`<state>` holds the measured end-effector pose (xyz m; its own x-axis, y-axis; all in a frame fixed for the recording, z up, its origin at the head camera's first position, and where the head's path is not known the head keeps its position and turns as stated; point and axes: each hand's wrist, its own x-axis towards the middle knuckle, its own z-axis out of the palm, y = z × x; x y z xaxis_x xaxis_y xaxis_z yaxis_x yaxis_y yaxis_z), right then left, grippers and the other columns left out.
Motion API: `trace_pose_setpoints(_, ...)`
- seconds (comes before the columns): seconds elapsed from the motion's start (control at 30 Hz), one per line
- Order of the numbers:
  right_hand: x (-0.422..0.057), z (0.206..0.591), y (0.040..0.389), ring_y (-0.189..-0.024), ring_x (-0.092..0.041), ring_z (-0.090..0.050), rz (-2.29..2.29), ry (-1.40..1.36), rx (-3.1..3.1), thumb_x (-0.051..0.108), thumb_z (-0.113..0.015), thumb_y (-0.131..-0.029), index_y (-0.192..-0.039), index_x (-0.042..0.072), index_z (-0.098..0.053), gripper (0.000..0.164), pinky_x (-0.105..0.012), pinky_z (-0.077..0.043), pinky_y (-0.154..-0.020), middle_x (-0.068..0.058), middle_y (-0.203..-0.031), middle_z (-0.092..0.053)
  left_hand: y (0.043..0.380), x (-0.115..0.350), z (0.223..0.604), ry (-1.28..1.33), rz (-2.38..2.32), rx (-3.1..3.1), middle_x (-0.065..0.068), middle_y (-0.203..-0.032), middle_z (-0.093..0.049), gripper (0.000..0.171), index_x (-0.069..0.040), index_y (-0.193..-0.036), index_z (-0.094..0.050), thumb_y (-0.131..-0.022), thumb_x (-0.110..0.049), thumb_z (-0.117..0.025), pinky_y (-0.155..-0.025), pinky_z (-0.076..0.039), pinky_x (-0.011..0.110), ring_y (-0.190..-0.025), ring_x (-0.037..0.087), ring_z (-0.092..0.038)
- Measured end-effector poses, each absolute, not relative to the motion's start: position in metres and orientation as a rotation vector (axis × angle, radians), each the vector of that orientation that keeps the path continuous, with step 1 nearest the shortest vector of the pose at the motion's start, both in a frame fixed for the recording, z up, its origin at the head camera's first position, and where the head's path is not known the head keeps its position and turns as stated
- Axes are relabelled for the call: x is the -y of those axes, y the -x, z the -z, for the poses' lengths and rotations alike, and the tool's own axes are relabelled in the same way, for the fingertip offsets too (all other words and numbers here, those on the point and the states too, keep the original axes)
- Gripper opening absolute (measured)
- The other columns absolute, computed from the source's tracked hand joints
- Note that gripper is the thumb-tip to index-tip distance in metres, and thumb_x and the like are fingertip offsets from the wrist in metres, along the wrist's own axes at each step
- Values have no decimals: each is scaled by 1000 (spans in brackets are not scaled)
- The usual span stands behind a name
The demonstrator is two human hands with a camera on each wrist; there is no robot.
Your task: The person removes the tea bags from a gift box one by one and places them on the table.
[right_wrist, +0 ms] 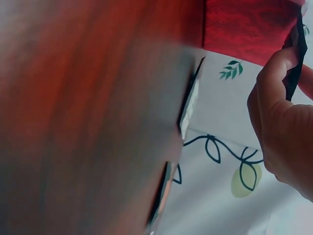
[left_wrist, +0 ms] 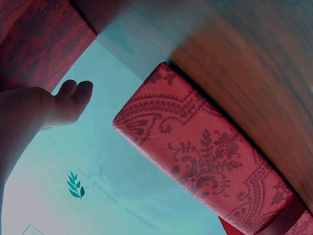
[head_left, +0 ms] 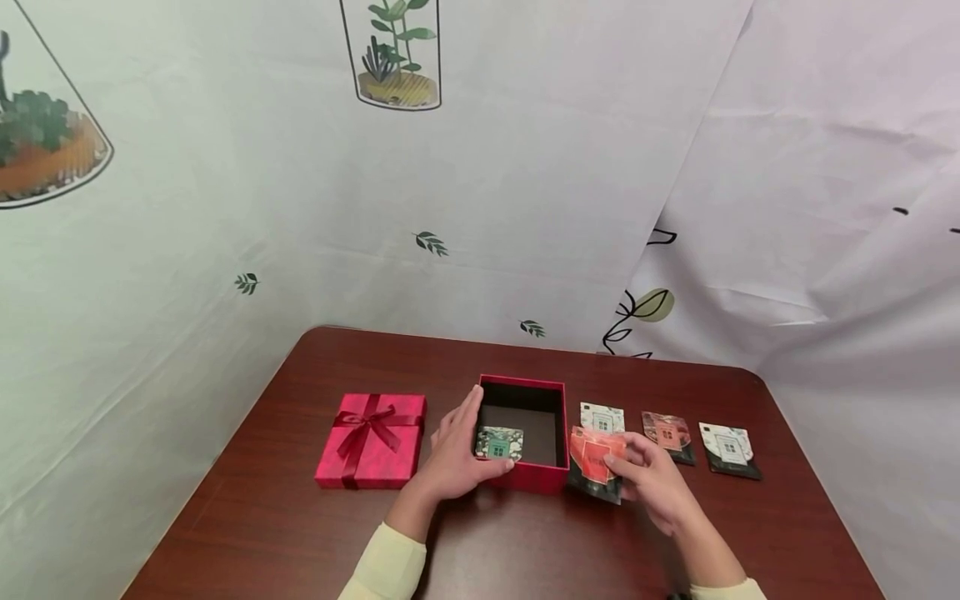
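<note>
My right hand [head_left: 651, 477] pinches an orange and black sachet [head_left: 595, 468] between thumb and fingers, beside the right wall of a red gift box [head_left: 542, 478]. In the right wrist view that sachet [right_wrist: 296, 66] shows as a dark thin edge. A green and white sachet [head_left: 498, 443] lies inside the box at the left. My left hand [head_left: 459, 454] rests on the box's left front corner, its fingers extended along the left side and its thumb over the front rim. In the left wrist view, the left hand [left_wrist: 58, 108] appears beside the patterned box wall [left_wrist: 39, 54].
The red lid [head_left: 373, 442] with a ribbon bow lies left of the box. On the right are a white sachet [head_left: 602, 417], partly covered by the held one, a brown-red sachet [head_left: 667, 435] and another white sachet [head_left: 729, 450]. A fabric wall [head_left: 480, 208] stands behind the wooden table [head_left: 525, 550].
</note>
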<state>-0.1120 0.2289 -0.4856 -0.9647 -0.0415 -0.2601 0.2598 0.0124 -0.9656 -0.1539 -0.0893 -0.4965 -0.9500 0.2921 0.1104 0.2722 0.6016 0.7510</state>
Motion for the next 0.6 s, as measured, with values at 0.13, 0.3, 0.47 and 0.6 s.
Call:
trace_pose_setpoints(0.13,-231,490,108,-68,-18,-56,2055,-242,-2067,8,-68,-95,-126,-4,-50,38,-30,-48,-55,-9,-96,-67,154,89,496,-492,-1301,-2790,-8,-164,-18,117,-25,-162,-14,-71,-49,-84,-107,-21,65,-142,29,-23)
trace_pose_setpoints(0.3,-236,494,106,-74,-16,-58,2040,-215,-2064,8,-68,-95,-126,-5,-49,38,-30,-49,-57,-7,-97,-67,155,89,497,-490,-1295,-2790,-9,-164,-17,117,-26,-162,-13,-72,-49,-84,-107,-21,65,-142,28,-22)
trace_pose_setpoints(0.47,-241,496,105,-77,-16,-60,2022,-187,-2067,8,-67,-95,-127,-6,-48,39,-31,-51,-59,-8,-97,-68,156,89,497,-492,-1299,-2789,-8,-164,-18,117,-26,-162,-13,-72,-49,-84,-107,-21,65,-143,28,-22)
trace_pose_setpoints(0.6,-245,497,105,-81,-17,-63,1972,-181,-2085,9,-67,-96,-128,-7,-47,41,-35,-55,-63,-9,-99,-68,156,89,497,-491,-1292,-2785,-9,-164,-17,117,-26,-162,-12,-72,-50,-83,-107,-21,64,-143,28,-22)
